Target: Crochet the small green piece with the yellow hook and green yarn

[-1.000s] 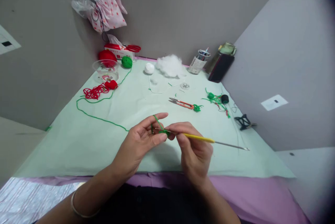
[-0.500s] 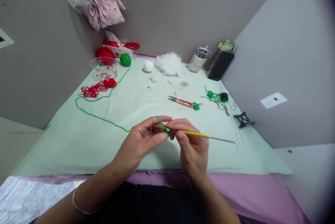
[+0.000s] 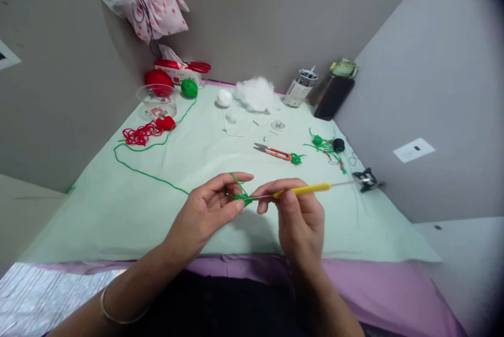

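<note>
A small green crochet piece is pinched between the thumb and fingers of my left hand. Green yarn loops over that hand's raised index finger and trails left across the table to the green yarn ball. My right hand grips a crochet hook by its yellow handle. The hook's metal shaft reaches left to the green piece; its tip is partly hidden by my left fingers. Its other metal end points right.
Orange thread snips lie beyond my hands. Red yarn, a clear plastic cup and a tissue box stand left. White stuffing, a pen holder and a phone are at the back. Green scraps lie right.
My right hand has moved slightly right, away from my left hand, and the hook has tilted so its right end sits higher. More of the shaft and green piece shows.
</note>
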{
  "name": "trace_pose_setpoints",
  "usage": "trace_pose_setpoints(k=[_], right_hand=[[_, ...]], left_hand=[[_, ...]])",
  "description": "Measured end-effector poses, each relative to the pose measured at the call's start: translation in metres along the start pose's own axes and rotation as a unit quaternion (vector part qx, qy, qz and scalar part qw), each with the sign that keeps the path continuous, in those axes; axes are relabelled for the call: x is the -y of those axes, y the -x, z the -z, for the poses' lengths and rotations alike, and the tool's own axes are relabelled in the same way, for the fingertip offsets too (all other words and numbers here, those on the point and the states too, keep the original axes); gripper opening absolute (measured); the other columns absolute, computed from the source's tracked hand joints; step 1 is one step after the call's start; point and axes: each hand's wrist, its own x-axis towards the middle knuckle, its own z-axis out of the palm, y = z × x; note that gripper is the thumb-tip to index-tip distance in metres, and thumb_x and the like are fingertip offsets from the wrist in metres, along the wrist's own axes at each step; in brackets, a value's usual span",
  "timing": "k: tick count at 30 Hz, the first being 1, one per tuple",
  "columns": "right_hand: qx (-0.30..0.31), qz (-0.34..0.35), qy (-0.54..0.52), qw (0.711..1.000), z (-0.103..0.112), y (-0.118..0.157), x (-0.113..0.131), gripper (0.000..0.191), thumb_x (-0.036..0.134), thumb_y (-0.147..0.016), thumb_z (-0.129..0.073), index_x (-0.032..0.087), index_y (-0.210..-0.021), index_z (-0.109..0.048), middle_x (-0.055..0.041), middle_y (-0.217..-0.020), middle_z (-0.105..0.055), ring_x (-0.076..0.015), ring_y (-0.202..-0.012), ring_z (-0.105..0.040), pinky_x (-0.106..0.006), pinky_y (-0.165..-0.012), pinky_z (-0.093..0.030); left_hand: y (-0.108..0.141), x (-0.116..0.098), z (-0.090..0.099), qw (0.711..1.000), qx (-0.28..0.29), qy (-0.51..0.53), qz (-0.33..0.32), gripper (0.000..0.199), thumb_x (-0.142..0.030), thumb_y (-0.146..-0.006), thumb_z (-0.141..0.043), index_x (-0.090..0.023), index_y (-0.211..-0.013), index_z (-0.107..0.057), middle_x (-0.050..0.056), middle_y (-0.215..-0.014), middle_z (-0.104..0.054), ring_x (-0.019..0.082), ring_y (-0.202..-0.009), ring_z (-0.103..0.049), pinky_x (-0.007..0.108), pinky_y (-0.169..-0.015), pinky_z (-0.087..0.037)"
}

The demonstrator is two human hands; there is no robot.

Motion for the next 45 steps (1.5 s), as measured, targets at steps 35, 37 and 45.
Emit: trace_pose_setpoints(k=[35,37,45], right_hand=[[0.006,0.251,0.337,0.907,-0.006,0.011,-0.013,0.043,0.01,-0.098,-0.069,0.036,-0.132,-0.076,-0.0075,-0.116,-0.08,-0.0228,-0.098,-0.076,-0.038,-0.077,-0.066],[-0.01,0.229,0.299,0.926,-0.004,0.01,-0.011,0.036,0.013,-0.101,-0.065,0.034,-0.127,-0.078,-0.0075,-0.109,-0.08,-0.0233,-0.094,-0.076,-0.039,-0.074,-0.066],[-0.011,0.043,0.068,0.997,-0.005,-0.003,-0.004,0.016,0.029,-0.104,-0.067,0.028,-0.104,-0.083,-0.0043,-0.096,-0.08,-0.0161,-0.074,-0.068,-0.032,-0.068,-0.058]], left_hand=[[-0.004,0.0,-0.013,0.979,-0.031,0.181,0.085,0.045,-0.025,-0.082,-0.093,-0.025,-0.126,-0.083,0.0,-0.09,-0.072,0.012,-0.086,-0.064,0.022,-0.085,-0.055],[-0.007,-0.001,-0.01,0.97,-0.021,0.207,0.127,0.04,-0.026,-0.082,-0.091,-0.021,-0.121,-0.084,0.002,-0.091,-0.071,0.012,-0.082,-0.064,0.022,-0.082,-0.055],[-0.004,0.0,-0.009,0.995,-0.007,0.092,0.032,0.032,-0.024,-0.085,-0.089,-0.031,-0.117,-0.086,0.001,-0.1,-0.078,0.015,-0.093,-0.066,0.025,-0.091,-0.052]])
